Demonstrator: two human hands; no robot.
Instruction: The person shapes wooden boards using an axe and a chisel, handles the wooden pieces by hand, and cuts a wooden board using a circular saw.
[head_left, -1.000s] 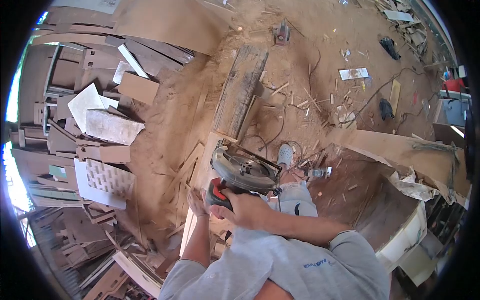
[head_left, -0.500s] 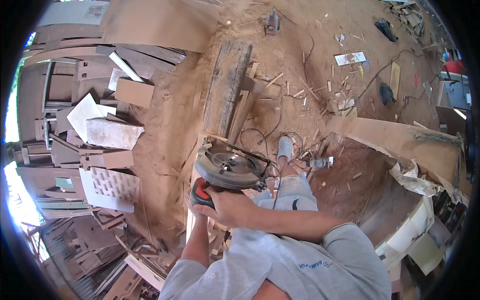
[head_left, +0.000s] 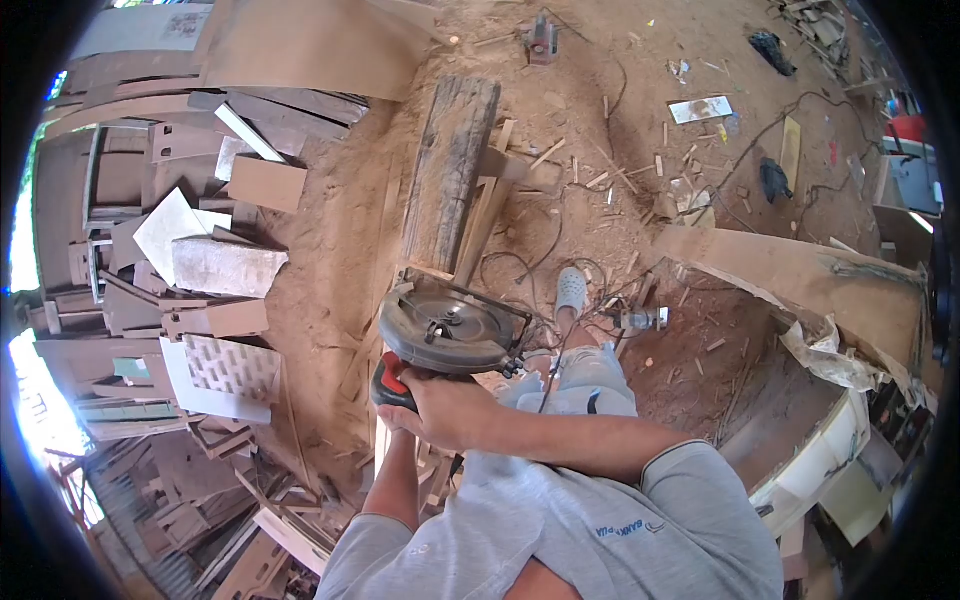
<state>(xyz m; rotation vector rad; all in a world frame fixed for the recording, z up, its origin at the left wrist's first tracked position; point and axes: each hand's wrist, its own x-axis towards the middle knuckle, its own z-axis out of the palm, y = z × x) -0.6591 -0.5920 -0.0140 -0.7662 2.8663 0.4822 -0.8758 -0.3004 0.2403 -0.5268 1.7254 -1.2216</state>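
Note:
A circular saw (head_left: pixel 450 325) with a round dark guard and a black-and-red handle rests over the near end of a weathered plank (head_left: pixel 450 170). My right hand (head_left: pixel 450 408) reaches in from the right, its fingers wrapped around the saw's handle. My left hand (head_left: pixel 400 421) is just below that handle, mostly covered by the handle and my right hand, so its fingers do not show. The plank stretches away from me, with narrower timber (head_left: pixel 487 225) beside and under it. Where the blade meets the wood is hidden beneath the saw.
Stacked boards and panels (head_left: pixel 225 265) fill the left side. A cable (head_left: pixel 540 262) winds over the dirt floor near my foot in a clog (head_left: pixel 571 290). Wood scraps lie around. A large curved sheet (head_left: pixel 790 275) is at right; a red-grey tool (head_left: pixel 542 42) stands at the far end.
The saw and my right hand have shifted slightly to the left and tilted a little. Less of my left hand shows beside the handle now.

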